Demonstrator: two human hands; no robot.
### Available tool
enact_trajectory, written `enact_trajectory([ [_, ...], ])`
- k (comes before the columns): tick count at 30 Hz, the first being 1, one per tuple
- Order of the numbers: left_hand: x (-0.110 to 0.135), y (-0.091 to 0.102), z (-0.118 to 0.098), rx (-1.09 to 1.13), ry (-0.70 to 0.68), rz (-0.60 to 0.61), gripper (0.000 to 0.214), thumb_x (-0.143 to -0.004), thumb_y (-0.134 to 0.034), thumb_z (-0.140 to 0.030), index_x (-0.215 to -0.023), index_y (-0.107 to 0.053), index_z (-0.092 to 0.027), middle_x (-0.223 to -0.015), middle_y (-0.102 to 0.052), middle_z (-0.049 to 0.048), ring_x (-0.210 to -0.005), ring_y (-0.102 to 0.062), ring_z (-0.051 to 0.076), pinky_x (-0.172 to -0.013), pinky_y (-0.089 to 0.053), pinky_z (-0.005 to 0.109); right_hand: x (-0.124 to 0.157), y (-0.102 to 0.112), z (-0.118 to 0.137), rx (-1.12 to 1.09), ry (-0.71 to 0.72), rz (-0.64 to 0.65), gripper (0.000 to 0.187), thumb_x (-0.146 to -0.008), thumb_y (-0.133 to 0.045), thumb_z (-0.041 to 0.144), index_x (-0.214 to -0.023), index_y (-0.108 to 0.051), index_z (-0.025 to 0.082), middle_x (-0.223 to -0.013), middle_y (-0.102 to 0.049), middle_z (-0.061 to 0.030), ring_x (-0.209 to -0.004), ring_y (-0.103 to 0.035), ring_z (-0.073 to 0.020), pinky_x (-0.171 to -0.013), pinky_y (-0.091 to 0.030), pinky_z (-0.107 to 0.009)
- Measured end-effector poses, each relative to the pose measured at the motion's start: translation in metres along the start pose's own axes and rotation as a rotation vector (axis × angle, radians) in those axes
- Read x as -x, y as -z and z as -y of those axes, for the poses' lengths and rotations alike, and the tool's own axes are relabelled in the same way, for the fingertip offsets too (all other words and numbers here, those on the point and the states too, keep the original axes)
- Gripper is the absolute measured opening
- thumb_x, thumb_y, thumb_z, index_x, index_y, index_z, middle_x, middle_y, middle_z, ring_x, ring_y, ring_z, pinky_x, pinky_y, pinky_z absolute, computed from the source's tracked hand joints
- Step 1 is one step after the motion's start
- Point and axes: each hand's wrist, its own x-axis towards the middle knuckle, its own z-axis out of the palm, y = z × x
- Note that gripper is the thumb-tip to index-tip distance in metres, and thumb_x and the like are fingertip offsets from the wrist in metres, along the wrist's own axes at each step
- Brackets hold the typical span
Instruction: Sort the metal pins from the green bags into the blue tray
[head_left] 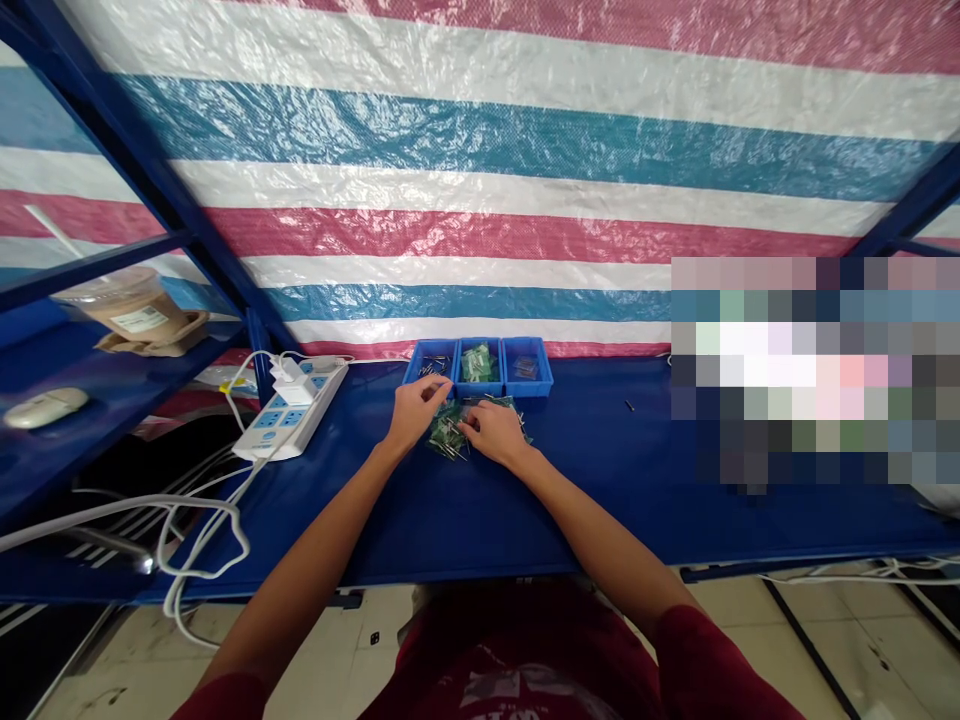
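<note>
The person's two hands meet near the middle of the frame, over a small pile of green parts with thin metal pins. The pile lies on the blue table, just in front of three little blue bins.

The left hand sits at the left edge of the pile with its fingers curled in. It is too small to tell if it pinches a part. The right hand lies on the right side of the pile, palm down, fingers bent onto the parts. Whether it grips one cannot be told either. The two hands are close together, with some of the green parts showing between them.

The bins stand side by side, touching, just above the hands. The left bin holds small metal bits. The middle bin holds more green parts. The right bin holds something dark.

A white power strip lies on the table to the left, with a white plug in it. White cords hang off the table's left edge. A tiny dark bit lies alone to the right of the bins. At the far left a white mouse and a cup sit on a blue shelf. A striped tarp fills the top.
</note>
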Motion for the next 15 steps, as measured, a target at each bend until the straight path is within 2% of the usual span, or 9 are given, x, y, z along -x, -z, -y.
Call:
enact_trajectory([
  [10, 0.0005, 0.0, -0.0007, -0.018, -0.011, 0.012, 0.024, -0.082, -0.06, -0.039, -0.082, -0.071, -0.017, -0.055, -0.061, -0.0012, -0.051, -0.054, 0.014, -0.058, -0.042, 0.024, -0.0006, -0.0016, 0.0011, 0.036, -0.002, 0.017, 0.02, -0.091, -0.052, 0.029, -0.081, -0.067, 0.019, -0.088, -0.066, -0.0063, -0.082, -0.062, -0.0188, -0.066, -0.039, -0.028],
  [15, -0.0007, 0.0015, -0.0015, -0.059, -0.064, -0.013, 0.021, -0.082, -0.061, -0.036, -0.08, -0.072, -0.018, -0.077, -0.071, 0.0039, -0.063, -0.058, 0.015, -0.06, -0.043, 0.025, -0.0002, 0.0031, -0.0046, -0.035, -0.079, -0.108, 0.019, -0.09, -0.052, 0.027, -0.081, -0.067, 0.019, -0.088, -0.064, -0.0061, -0.079, -0.059, -0.0178, -0.065, -0.038, -0.027],
])
